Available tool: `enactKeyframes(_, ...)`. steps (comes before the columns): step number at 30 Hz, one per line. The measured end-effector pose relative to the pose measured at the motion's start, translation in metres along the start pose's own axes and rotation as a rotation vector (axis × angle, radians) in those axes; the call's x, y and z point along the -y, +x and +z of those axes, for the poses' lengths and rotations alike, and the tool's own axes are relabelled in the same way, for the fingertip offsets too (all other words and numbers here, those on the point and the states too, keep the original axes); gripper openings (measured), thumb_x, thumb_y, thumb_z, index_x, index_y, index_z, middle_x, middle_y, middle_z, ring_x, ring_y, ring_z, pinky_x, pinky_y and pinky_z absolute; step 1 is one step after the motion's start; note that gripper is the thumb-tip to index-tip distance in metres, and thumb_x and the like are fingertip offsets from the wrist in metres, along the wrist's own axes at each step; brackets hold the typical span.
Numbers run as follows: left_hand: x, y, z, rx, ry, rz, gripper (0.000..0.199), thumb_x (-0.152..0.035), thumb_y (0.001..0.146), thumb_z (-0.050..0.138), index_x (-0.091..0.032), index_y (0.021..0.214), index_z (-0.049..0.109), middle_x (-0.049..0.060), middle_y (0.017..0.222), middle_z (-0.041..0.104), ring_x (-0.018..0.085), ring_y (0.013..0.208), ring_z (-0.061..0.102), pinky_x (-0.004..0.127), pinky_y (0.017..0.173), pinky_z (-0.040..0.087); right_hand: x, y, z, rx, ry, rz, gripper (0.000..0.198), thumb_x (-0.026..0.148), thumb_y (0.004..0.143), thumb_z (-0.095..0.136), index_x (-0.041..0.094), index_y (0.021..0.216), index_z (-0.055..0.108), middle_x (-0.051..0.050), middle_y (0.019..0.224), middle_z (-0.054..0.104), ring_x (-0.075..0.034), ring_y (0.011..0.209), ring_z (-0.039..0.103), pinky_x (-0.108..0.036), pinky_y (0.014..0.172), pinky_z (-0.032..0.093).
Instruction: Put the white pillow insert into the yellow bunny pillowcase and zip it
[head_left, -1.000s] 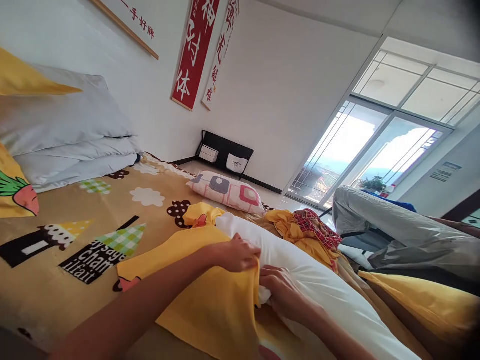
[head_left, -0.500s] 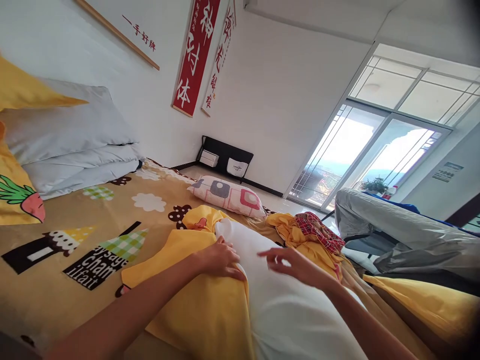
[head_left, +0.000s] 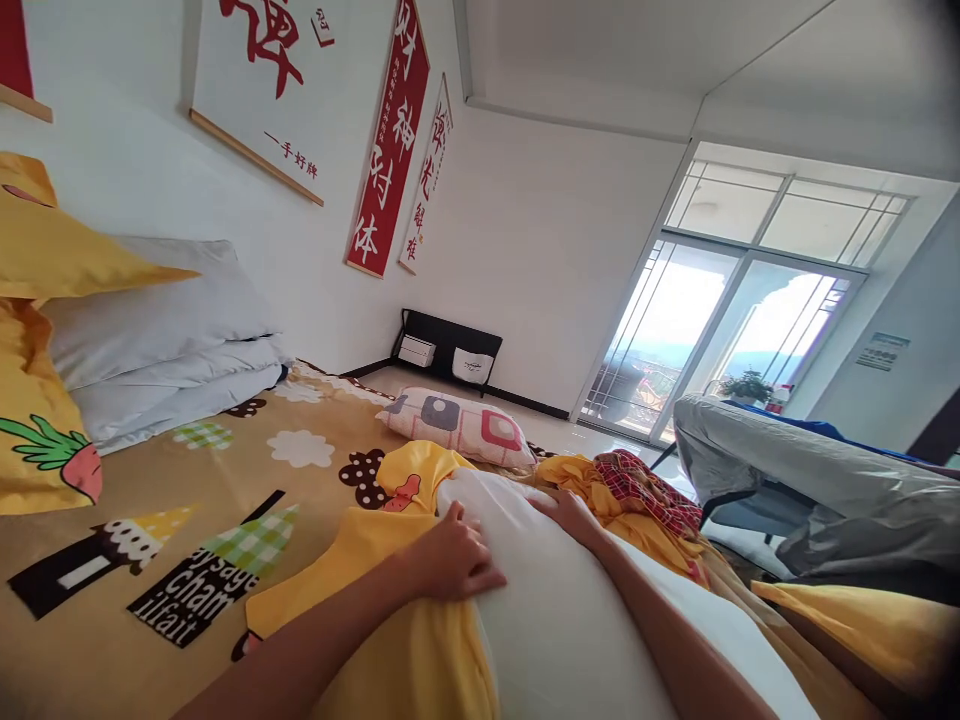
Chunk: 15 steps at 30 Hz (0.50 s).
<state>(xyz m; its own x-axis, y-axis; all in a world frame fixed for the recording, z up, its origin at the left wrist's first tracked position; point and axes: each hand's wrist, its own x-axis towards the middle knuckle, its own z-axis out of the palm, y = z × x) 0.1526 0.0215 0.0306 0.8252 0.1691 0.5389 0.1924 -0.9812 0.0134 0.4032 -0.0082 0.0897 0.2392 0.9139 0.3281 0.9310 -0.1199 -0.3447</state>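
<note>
A white pillow [head_left: 555, 600] lies lengthwise in front of me, and a yellow pillowcase [head_left: 405, 650] covers its left side. My left hand [head_left: 454, 555] is closed, with curled fingers on the pillowcase's edge where it meets the white pillow. Its thumb points right across the white fabric. Resting on the pillow's far right side is my right hand [head_left: 570, 515], its fingers stretched forward and partly hidden by the pillow's curve. Beyond my left hand, a bunched end of yellow fabric with a pink print [head_left: 409, 490] lies over the pillow's corner.
Under everything spreads a brown patterned bedsheet [head_left: 300, 500]. A pink-and-white patterned pillow [head_left: 457, 425] lies at the far edge. Crumpled yellow cloth [head_left: 577, 475] and red plaid fabric [head_left: 645, 490] sit to the right. Grey pillows [head_left: 172, 310] are stacked at left, near a grey-covered piece of furniture [head_left: 780, 440] opposite.
My right hand has come down from above the white pillow onto its far right side. My left hand stays at the pillowcase edge. The view has tilted upward.
</note>
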Motion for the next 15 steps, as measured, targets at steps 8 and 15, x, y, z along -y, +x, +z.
enactKeyframes(8,0.027,0.017,-0.043,-0.588,0.281,-0.201,0.026,-0.023,0.09,0.043,-0.016,0.074,0.061,0.006,0.076,0.061,0.019,0.077,0.052,0.036,0.078,0.034,0.059,-0.044,-0.102,-0.342,-0.394,0.005,0.052,0.068,0.084,0.041,0.023,0.076,0.068,-0.006,0.071,0.069,-0.025,0.073,0.062,-0.032,0.064,0.039)
enactKeyframes(15,0.027,0.017,-0.077,-0.581,0.329,-0.543,0.044,-0.02,0.08,0.05,-0.013,0.123,0.051,0.016,0.119,0.055,0.029,0.109,0.048,0.042,0.089,0.037,0.056,-0.113,-0.072,-0.685,-0.371,-0.468,0.044,0.059,0.089,0.047,0.022,0.08,0.068,-0.003,0.066,0.069,-0.017,0.06,0.063,-0.027,0.062,0.044)
